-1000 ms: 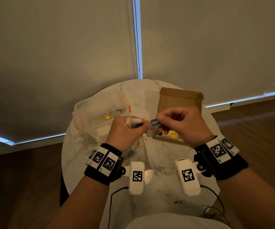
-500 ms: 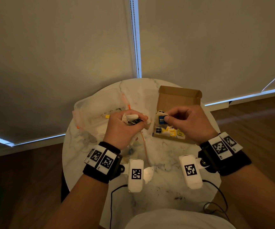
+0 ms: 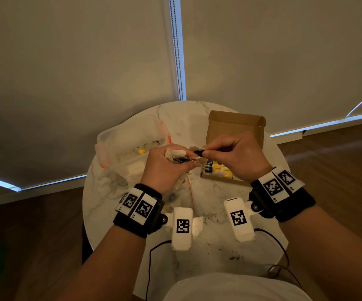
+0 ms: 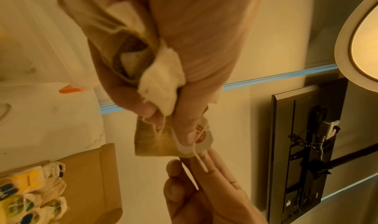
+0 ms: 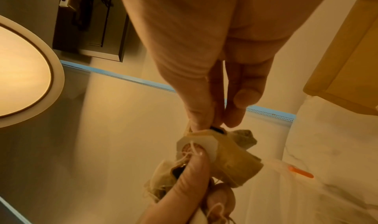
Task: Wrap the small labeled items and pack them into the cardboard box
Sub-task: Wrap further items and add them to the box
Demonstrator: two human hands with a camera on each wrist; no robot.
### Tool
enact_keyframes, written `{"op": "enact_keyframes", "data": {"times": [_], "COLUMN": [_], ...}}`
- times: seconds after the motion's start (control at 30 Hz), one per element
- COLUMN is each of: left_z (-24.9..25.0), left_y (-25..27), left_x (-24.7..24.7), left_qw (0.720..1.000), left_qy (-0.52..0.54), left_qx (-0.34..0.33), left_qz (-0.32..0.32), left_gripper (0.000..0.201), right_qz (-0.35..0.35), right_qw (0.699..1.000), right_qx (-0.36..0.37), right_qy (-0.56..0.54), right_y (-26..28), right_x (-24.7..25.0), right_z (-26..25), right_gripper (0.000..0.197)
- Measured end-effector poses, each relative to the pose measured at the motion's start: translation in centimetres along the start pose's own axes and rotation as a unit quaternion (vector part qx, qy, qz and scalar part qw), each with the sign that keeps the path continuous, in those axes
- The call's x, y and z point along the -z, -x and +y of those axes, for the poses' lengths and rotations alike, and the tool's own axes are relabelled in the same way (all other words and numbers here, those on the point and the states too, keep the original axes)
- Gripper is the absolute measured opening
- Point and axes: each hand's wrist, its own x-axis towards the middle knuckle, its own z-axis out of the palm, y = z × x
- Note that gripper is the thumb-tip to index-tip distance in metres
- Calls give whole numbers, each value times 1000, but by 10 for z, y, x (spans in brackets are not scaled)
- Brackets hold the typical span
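My left hand [image 3: 183,159] grips a bundle of tea bags [image 3: 176,154] with strings and paper tags above the table. One tan tea bag [image 4: 151,140] sticks out of the fist, and the left thumb presses on its white tag [image 4: 204,140]. My right hand [image 3: 204,152] meets the left and pinches the dark-labelled top of that tea bag [image 5: 235,159] between thumb and forefinger. The open cardboard box [image 3: 234,124] lies behind and below my right hand. Several wrapped blue and yellow labelled items [image 3: 218,169] lie inside it.
A clear plastic container [image 3: 130,137] with orange clips stands at the back left of the round marble table [image 3: 208,257]. Crumbs and a thin orange string [image 3: 190,192] lie on the table. Cables run off its near edge.
My right hand carried a blue-labelled item to the box and left it there. It has come back to my left hand and now pinches another tea bag.
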Motion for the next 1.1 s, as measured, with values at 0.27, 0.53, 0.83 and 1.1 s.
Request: {"op": "enact_keyframes", "data": {"times": [0.27,0.53,0.83,1.1], "left_z": [-3,-7,-19,-32], "left_y": [-3,-11,-35,-49], "left_x": [0,-5,-18,-33], "left_qw": [1000,999,998,995], "left_qy": [-11,-29,-34,-50], "left_qx": [19,11,46,82], "left_qz": [19,8,24,23], "left_gripper": [30,24,18,15], "right_qz": [-95,-92,8,-21], "right_qw": [995,994,982,888], "right_qx": [-1,-11,-62,-212], "right_qy": [-41,52,180,407], "right_y": [2,-11,-40,-42], "right_x": [4,3,63,95], "right_z": [-1,7,49,165], "right_gripper": [15,11,8,18]}}
